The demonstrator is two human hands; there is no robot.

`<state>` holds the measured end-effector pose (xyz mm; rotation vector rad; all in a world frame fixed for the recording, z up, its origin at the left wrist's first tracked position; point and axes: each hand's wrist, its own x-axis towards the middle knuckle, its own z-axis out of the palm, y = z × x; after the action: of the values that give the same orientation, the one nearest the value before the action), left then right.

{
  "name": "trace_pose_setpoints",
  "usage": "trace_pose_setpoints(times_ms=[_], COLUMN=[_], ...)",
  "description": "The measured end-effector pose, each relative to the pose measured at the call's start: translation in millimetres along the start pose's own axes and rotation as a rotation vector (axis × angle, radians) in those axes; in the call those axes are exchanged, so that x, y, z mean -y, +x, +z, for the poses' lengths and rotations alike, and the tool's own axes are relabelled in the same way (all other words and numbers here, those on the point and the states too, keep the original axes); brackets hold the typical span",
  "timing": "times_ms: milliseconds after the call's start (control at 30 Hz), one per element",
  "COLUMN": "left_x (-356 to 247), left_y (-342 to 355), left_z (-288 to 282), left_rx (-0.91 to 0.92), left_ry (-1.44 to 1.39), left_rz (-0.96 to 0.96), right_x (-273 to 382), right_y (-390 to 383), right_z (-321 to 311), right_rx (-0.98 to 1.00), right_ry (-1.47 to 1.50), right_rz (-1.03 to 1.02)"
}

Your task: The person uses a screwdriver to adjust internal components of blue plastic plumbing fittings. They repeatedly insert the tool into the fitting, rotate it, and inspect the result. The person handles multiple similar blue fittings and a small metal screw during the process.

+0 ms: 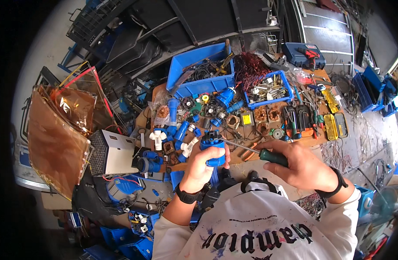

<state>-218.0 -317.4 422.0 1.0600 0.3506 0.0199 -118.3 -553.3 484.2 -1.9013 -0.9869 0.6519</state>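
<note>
Above the near edge of the workbench, my left hand (pixel 195 172) is wrapped round a blue plastic cylindrical housing (pixel 211 139), its dark-ringed top facing up. My right hand (pixel 306 168) grips a screwdriver (pixel 273 158) by its dark green handle. The metal shaft points left, and its tip reaches the upper right side of the housing; whether they touch I cannot tell. White plastic fittings (pixel 157 138) and a blue tube-shaped part (pixel 181 131) lie on the bench just beyond my left hand.
A large blue bin (pixel 203 86) of cables and a blue tray (pixel 290 96) of metal parts stand at the back. Pliers and hex keys (pixel 302 115) lie right, near a yellow bit case (pixel 331 126). A red drill (pixel 311 55) rests on a case. Brown sheets (pixel 55 134) lean at left.
</note>
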Motion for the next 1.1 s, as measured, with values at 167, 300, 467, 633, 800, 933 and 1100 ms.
trace_pose_setpoints(times_ms=[167, 300, 467, 633, 800, 933, 1100], left_x=[-2, -2, -3, -5, -3, -6, -3], left_y=[-4, -8, -14, -16, -16, -16, -14], left_z=[-1, -3, -2, 3, 6, 7, 4], left_rx=[-0.029, -0.023, -0.028, -0.042, -0.087, -0.078, -0.068], left_ry=[-0.022, -0.032, 0.032, 0.013, 0.099, 0.017, 0.034], left_rz=[-0.021, -0.019, 0.021, 0.046, 0.093, 0.076, 0.083], right_x=[16, 25, 31, 39, 42, 43, 48], right_y=[-3, -6, -7, -7, -7, -6, -7], right_z=[-17, -22, -18, -17, -16, -14, -17], right_rx=[0.047, 0.059, 0.081, 0.101, 0.077, 0.060, 0.091], right_ry=[-0.087, -0.109, -0.114, -0.114, -0.142, -0.156, -0.142], right_rz=[-0.026, -0.035, -0.095, -0.050, -0.079, -0.104, -0.058])
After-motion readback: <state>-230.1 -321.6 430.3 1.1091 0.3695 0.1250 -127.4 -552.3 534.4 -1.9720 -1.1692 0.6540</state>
